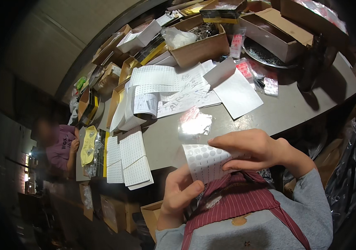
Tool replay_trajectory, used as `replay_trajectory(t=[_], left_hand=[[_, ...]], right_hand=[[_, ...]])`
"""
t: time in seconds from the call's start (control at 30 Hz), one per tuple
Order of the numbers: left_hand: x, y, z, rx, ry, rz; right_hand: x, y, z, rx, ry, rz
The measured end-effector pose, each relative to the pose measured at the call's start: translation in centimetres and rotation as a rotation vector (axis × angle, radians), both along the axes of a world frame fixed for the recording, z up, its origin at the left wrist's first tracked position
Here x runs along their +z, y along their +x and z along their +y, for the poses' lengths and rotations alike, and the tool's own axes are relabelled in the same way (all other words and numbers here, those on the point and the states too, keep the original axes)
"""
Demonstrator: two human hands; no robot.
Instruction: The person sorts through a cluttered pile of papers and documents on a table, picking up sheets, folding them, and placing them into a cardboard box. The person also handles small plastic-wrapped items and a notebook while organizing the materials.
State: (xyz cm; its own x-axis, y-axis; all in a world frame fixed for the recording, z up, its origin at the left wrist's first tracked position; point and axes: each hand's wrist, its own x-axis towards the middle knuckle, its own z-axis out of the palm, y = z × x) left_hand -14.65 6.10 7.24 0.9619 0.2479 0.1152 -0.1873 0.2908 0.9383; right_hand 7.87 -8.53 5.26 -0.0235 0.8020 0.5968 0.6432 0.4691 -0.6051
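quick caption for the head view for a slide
Both hands, left hand and right hand, hold a sheet of round stickers above a cluttered grey table.

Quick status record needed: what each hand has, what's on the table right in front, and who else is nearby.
left hand: grips the lower left edge of the sticker sheet
right hand: pinches the sheet's upper right edge
sheet: white, rows of round stickers, held above the lap
table: grey; clear plastic bag just beyond the hands
sheets stack: white, at the table's left edge
cardboard boxes: open, along the far side
other person: seated far left
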Motion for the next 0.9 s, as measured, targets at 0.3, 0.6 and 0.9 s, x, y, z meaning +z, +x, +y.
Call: replay_trajectory(t=[0.3, 0.6, 0.9], left_hand=[[-0.3, 0.2, 1.7, 0.521, 0.507, 0.014], [-2.9, 1.7, 1.7, 0.385, 0.277, 0.169], [-5.4, 1.7, 1.7, 0.524, 0.11, 0.185]], right_hand=[[-1.5, 1.4, 0.6, 0.041, -0.221, 0.18], [-2.9, 0.7, 1.7, 0.103, -0.297, 0.315], [-6.4, 0.8, 1.6, -0.012, -0.351, 0.475]])
